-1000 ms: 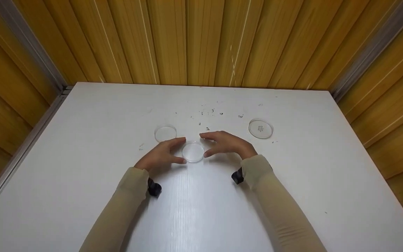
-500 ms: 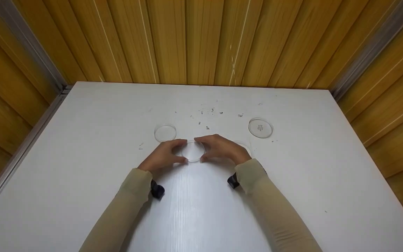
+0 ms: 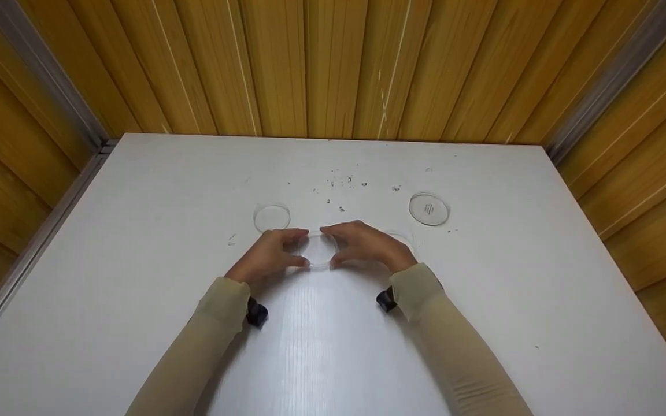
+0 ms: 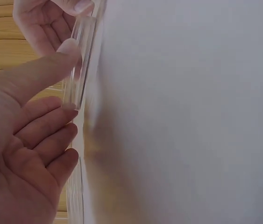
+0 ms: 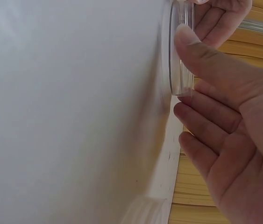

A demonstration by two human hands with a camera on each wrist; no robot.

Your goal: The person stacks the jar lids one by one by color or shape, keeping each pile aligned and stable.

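A clear petri dish (image 3: pixel 318 251) is between both hands, at or just above the table (image 3: pixel 321 358); I cannot tell which. The left grip (image 3: pixel 266 254) and right grip (image 3: pixel 367 245) pinch its sides. The step seems a two-handed hold; moving the dish would call for even, light pressure. Beyond are a left dish (image 3: pixel 272 218), a marked right dish (image 3: pixel 429 209) and a half-hidden dish (image 3: pixel 405 236).
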